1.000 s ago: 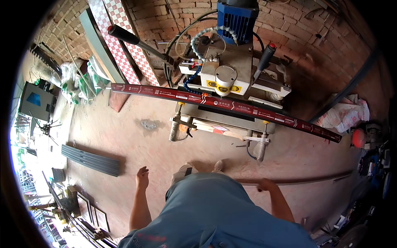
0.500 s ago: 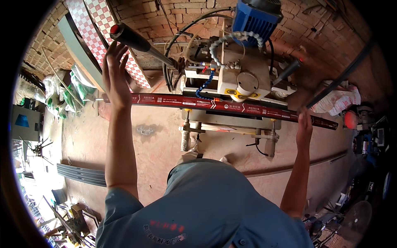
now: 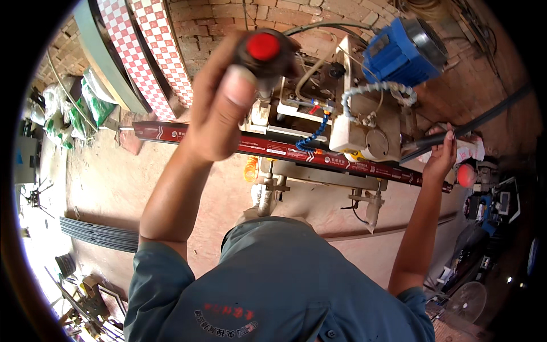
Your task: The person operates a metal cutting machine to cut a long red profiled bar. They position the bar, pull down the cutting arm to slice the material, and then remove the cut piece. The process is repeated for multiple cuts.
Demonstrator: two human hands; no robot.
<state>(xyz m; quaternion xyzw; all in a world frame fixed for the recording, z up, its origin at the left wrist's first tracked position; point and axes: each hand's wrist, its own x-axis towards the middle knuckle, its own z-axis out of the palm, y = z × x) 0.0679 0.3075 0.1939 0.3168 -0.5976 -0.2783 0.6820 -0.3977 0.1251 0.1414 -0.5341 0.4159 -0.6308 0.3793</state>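
Observation:
My left hand [image 3: 219, 114] is closed round a black lever handle [image 3: 268, 67] with a red button on its end, raised close to the camera. At the right, my right hand [image 3: 441, 154] has its fingers round a second black lever handle [image 3: 421, 141], held lower beside the machine. Between my arms lies a long profile bar [image 3: 273, 149] wrapped in dark red printed film, set crosswise in the machine [image 3: 364, 134]. The machine has a pale metal body and a blue motor [image 3: 399, 51]. A blue jointed coolant hose [image 3: 316, 134] bends down to the bar.
Checkered red-and-white wrapped panels [image 3: 162, 51] lean against the brick wall at the far left. Plastic-wrapped bundles [image 3: 74, 111] lie beside them. Dark strips [image 3: 99, 233] rest on the floor at left. A standing fan [image 3: 467, 302] is at lower right.
My left hand has gone from the near side of the left lever to gripping it, and the lever has swung toward me. My right hand has left the bar and taken the right lever.

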